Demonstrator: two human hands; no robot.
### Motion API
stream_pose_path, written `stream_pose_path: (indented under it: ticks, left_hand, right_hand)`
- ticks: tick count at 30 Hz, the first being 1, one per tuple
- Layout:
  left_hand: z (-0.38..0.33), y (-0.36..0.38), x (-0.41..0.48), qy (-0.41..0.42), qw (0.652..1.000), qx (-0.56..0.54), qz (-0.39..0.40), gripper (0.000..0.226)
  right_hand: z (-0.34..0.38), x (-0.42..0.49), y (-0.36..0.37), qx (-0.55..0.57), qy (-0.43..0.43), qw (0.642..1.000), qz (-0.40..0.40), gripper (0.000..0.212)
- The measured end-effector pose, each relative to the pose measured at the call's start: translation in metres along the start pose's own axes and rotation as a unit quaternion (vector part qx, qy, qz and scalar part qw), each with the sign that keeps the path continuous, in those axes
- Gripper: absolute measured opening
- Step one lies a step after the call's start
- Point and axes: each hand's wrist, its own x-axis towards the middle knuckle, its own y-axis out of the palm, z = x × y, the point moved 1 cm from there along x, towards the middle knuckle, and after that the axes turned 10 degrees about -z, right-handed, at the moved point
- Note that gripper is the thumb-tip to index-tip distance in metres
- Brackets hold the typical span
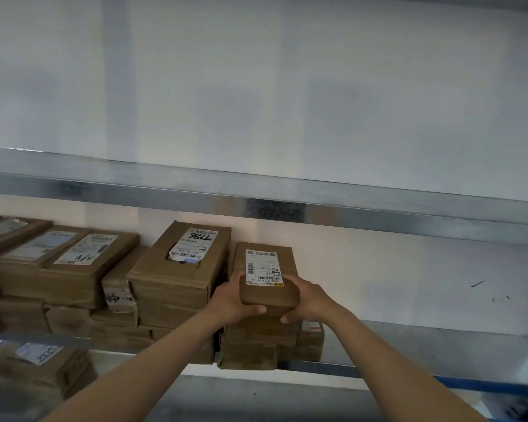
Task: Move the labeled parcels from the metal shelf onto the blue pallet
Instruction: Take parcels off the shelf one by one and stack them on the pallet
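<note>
Head view showed the left hand (230,300) and right hand (307,298) clamped on a parcel (267,275) atop the lower-centre stack on the shelf (439,348); stiff cardboard, probably light, best held at its sides

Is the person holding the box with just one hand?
No, both the left hand and the right hand grip the box, one on each side.

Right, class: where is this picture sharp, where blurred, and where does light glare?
In the head view the gripped parcel and its label are sharpest; the parcels at far left and the lower-left corner blur; the metal shelf beam shows patchy glare and bows slightly.
</note>
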Motion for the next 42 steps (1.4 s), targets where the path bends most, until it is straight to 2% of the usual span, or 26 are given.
stream_pose_path:
  ticks: [9, 18, 24, 30, 42]
  left_hand:
    - [-0.007, 0.009, 0.005, 0.068, 0.997, 0.022, 0.004, 0.090]
    - [-0.031, 0.070, -0.002, 0.117, 0.992, -0.009, 0.055, 0.088]
    - [-0.071, 0.120, -0.016, 0.162, 0.979, -0.021, 0.120, 0.090]
    - [-0.118, 0.163, -0.030, 0.199, 0.968, -0.008, 0.151, 0.088]
    - [-0.227, 0.288, -0.061, 0.274, 0.935, -0.003, 0.223, 0.089]
  right_hand:
    - [-0.007, -0.019, -0.017, 0.014, 0.027, 0.999, -0.041, 0.089]
    - [-0.051, -0.073, -0.034, -0.001, 0.109, 0.989, -0.104, 0.092]
    - [-0.093, -0.121, -0.058, -0.009, 0.158, 0.977, -0.145, 0.085]
    - [-0.134, -0.158, -0.085, -0.017, 0.185, 0.966, -0.179, 0.084]
    - [-0.247, -0.252, -0.156, -0.009, 0.282, 0.921, -0.268, 0.096]
